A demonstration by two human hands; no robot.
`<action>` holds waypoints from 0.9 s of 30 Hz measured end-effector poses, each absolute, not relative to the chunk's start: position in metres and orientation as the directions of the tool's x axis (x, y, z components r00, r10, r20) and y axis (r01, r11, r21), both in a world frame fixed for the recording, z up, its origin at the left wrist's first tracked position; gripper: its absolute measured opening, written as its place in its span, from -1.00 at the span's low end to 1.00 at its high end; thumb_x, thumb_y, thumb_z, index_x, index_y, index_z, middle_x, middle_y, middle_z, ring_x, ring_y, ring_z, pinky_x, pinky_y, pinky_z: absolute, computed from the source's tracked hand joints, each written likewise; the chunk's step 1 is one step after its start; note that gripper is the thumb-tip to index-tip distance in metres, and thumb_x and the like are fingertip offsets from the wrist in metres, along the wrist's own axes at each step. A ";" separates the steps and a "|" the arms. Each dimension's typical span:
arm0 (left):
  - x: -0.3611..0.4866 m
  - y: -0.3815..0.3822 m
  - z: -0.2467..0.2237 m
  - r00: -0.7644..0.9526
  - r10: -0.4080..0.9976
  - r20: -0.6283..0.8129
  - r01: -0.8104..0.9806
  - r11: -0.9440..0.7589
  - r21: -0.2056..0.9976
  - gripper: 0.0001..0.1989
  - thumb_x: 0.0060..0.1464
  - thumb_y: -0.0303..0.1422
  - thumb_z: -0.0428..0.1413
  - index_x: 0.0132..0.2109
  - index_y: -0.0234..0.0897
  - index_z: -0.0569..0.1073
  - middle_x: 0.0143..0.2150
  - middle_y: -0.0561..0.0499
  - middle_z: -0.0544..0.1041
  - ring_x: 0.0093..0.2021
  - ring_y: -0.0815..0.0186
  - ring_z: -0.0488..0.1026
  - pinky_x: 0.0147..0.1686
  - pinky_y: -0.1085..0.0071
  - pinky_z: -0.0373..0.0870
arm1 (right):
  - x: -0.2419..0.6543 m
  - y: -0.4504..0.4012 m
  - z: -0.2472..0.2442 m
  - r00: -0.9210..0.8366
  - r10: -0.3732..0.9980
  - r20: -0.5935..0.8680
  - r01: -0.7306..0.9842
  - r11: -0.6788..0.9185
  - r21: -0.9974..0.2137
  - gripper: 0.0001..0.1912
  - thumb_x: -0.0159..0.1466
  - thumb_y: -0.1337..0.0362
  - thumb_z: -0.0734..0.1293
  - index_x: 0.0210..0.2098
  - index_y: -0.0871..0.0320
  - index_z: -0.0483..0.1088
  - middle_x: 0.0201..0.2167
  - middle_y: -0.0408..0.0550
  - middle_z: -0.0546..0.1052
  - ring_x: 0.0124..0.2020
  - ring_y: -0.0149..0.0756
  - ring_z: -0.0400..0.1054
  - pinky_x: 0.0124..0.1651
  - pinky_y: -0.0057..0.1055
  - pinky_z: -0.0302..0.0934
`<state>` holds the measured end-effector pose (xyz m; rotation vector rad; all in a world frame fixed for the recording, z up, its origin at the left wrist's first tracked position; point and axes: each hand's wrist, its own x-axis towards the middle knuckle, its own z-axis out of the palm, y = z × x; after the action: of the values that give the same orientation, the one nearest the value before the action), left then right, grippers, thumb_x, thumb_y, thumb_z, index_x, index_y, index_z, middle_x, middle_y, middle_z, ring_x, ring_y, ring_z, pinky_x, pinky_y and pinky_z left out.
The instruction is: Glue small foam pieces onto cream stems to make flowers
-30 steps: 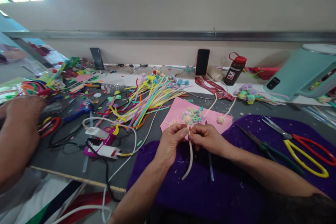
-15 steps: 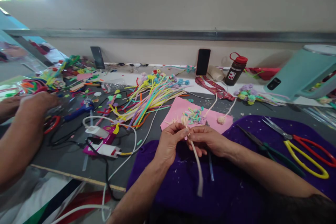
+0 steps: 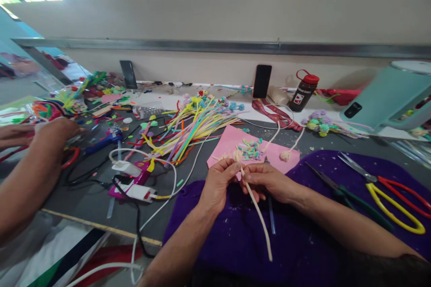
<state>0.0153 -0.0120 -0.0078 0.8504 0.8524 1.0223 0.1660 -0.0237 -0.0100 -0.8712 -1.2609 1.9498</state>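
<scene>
Between my two hands is a cream pipe cleaner [image 3: 257, 208], its long stem hanging down over the purple cloth. My left hand [image 3: 218, 184] pinches it near the top, just under a fluffy cream tuft [image 3: 237, 156]. My right hand [image 3: 264, 180] is closed on the stem right beside the left fingertips. Behind my hands lies a pink sheet [image 3: 225, 141] with short pastel cut pieces [image 3: 251, 149] heaped on it. A cream flower head on a stem [image 3: 284, 156] rests at the sheet's right side.
Yellow-and-red-handled scissors [image 3: 387, 188] and dark green pliers [image 3: 343, 193] lie on the purple cloth [image 3: 303, 242] at right. Colourful pipe-cleaner flowers [image 3: 195, 130], a power strip [image 3: 134, 179] with cables and a blue glue gun [image 3: 104, 140] fill the left. Another person's arm [image 3: 37, 170] reaches in there.
The pipe cleaner's lower end has swung to the right and hangs straighter. Both my hands keep their pinch in nearly the same place. The other person's hand shifted slightly right.
</scene>
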 end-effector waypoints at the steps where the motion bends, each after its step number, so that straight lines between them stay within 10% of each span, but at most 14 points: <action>1: 0.015 -0.012 -0.008 0.284 0.941 -0.186 -0.351 0.282 0.893 -0.78 -0.15 -0.28 0.21 -0.41 -0.37 0.44 -0.56 0.05 0.41 -0.62 0.46 0.30 -0.61 0.52 0.27 | 0.166 -0.024 -0.009 -0.567 0.803 -0.184 -0.156 -0.324 -0.933 -0.77 0.16 0.18 0.26 -0.44 0.25 0.31 -0.56 -0.15 0.43 -0.69 -0.55 0.25 -0.71 -0.64 0.02; 27: -0.020 0.014 0.003 0.324 0.908 -0.265 -0.407 0.387 0.828 -0.85 -0.16 -0.38 0.19 -0.38 -0.34 0.43 -0.58 0.08 0.41 -0.62 0.52 0.29 -0.62 0.62 0.22 | 0.213 0.000 0.021 -0.231 0.969 0.089 0.304 0.159 -0.939 -0.82 0.15 0.21 0.28 -0.38 0.23 0.38 -0.56 -0.16 0.41 -0.62 -0.52 0.29 -0.63 -0.61 0.06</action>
<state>-0.0203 0.0143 0.0027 0.7287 0.8262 0.9702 0.2126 -0.0001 0.0209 -1.2348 -1.6699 1.0962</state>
